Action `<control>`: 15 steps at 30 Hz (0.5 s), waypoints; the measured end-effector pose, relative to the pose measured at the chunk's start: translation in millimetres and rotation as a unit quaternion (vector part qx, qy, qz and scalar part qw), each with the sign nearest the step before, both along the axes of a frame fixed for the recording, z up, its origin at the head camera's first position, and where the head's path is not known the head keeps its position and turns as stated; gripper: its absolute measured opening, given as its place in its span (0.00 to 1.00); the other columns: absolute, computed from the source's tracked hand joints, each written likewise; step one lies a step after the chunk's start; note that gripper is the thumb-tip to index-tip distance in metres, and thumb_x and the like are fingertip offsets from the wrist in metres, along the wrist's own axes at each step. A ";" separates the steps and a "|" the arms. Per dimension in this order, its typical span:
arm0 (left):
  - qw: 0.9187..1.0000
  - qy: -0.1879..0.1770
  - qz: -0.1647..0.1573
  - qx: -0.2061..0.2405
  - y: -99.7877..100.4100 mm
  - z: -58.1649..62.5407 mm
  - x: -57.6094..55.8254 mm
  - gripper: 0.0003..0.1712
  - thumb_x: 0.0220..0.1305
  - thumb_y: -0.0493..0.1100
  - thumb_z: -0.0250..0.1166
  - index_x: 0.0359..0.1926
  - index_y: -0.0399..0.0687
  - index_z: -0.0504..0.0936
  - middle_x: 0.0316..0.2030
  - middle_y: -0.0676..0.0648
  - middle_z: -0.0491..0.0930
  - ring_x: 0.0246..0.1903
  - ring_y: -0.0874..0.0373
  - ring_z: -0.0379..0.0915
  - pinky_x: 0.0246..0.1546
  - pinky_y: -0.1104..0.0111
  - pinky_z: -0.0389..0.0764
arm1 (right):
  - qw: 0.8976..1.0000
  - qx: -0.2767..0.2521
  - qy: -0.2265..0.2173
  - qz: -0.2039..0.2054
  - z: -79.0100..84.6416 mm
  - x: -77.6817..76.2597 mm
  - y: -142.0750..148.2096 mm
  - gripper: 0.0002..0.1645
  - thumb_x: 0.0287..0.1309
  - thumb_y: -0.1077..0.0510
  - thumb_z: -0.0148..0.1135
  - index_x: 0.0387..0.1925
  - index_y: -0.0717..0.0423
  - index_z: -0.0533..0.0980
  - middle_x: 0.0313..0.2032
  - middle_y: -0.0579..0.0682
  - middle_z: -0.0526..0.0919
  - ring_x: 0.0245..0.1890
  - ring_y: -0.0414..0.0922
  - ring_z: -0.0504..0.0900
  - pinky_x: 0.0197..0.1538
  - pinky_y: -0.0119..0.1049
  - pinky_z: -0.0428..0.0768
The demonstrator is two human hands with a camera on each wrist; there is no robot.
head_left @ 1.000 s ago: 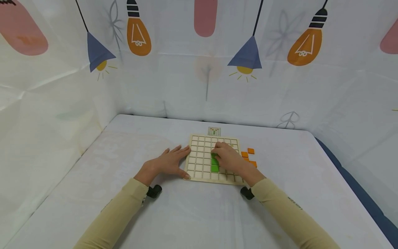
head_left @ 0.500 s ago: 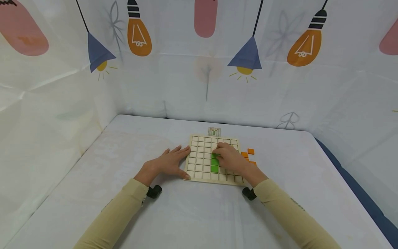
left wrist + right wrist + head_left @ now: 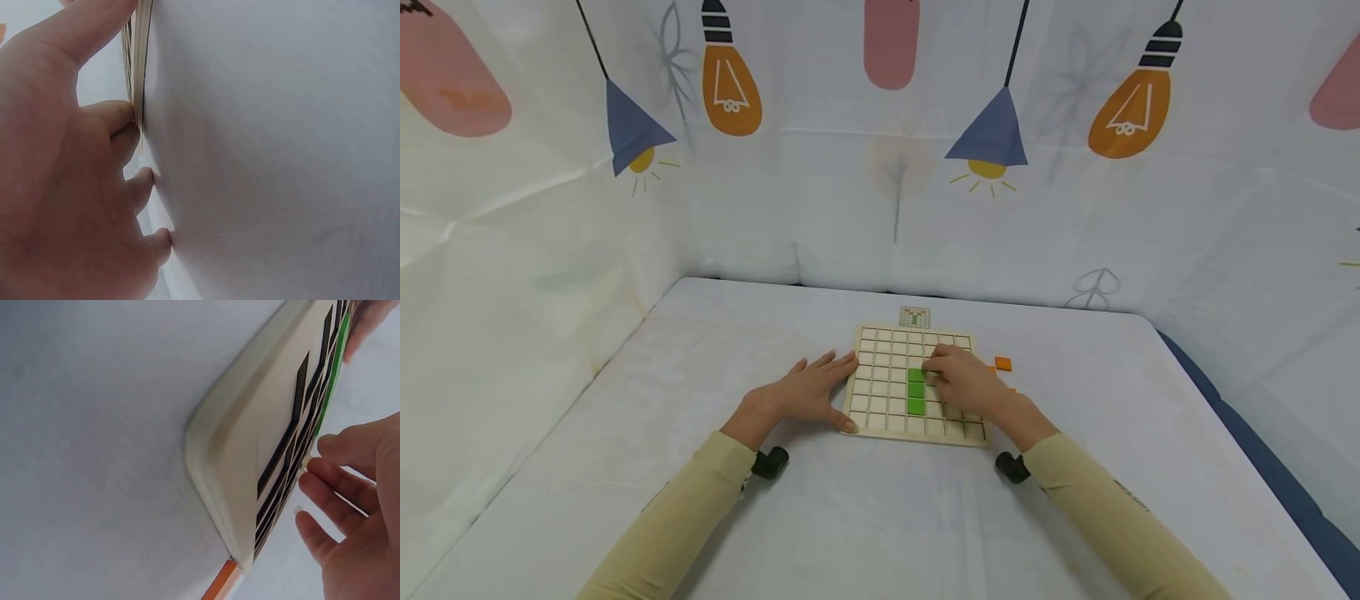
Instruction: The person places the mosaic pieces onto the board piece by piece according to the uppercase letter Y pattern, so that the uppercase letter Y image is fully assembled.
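A pale wooden grid board (image 3: 880, 425) lies on the table, with three green square tiles (image 3: 916, 390) in a column of its cells. My left hand (image 3: 808, 392) is spread along the board's left side; in the left wrist view its thumb and fingers (image 3: 119, 115) touch the board edge. My right hand (image 3: 966, 383) is over the right half, just right of the green tiles. In the right wrist view its fingers (image 3: 337, 487) are loosely bent close over the grid, thumb apart from them, and no tile shows between them.
A few orange tiles (image 3: 1003, 364) lie beyond the board's right edge, partly hidden by my right hand. A small printed pattern card (image 3: 915, 317) lies behind the board. The white table (image 3: 737, 333) meets a patterned cloth wall (image 3: 850, 208) at the back.
My right hand has moved slightly right, off the top green tile, so the green column now shows fully. It hides more of the orange tiles. My left hand stays put.
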State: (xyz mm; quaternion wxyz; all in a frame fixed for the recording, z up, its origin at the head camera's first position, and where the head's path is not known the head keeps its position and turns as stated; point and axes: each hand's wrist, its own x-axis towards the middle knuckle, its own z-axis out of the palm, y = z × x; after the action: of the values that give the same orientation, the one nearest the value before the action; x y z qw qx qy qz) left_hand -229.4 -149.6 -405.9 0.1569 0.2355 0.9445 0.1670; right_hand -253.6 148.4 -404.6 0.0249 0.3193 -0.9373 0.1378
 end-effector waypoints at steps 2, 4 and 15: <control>1.000 0.000 0.000 0.000 -0.4 -1.1 -0.3 0.66 0.50 0.71 0.71 0.80 0.55 0.47 0.80 0.54 0.43 0.80 0.47 0.33 0.75 0.37 0.40 | 1.000 0.002 0.005 0.000 0.6 -0.1 2.3 0.16 0.65 0.66 0.58 0.51 0.57 0.83 0.42 0.49 0.82 0.41 0.44 0.78 0.47 0.40 0.80; 1.000 0.002 0.000 -0.001 -0.7 -2.0 -0.7 0.66 0.50 0.72 0.71 0.80 0.55 0.46 0.80 0.54 0.43 0.80 0.47 0.32 0.75 0.37 0.40 | 1.000 0.004 0.010 0.003 0.9 -0.7 4.9 0.16 0.64 0.67 0.58 0.51 0.58 0.83 0.43 0.49 0.82 0.41 0.44 0.78 0.47 0.40 0.80; 1.000 0.002 0.000 -0.004 -1.1 -2.7 -0.3 0.66 0.50 0.72 0.71 0.80 0.55 0.46 0.80 0.54 0.43 0.80 0.47 0.32 0.75 0.38 0.39 | 1.000 0.022 -0.001 -0.014 -2.1 -5.4 27.2 0.14 0.65 0.63 0.61 0.51 0.57 0.83 0.44 0.49 0.82 0.45 0.45 0.80 0.49 0.42 0.80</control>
State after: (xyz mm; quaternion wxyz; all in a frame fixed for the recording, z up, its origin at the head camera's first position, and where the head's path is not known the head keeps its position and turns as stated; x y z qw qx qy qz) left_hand -229.7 -150.7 -408.6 0.1558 0.2349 0.9455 0.1627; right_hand -259.0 175.7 -406.7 0.0184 0.3060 -0.9446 0.1170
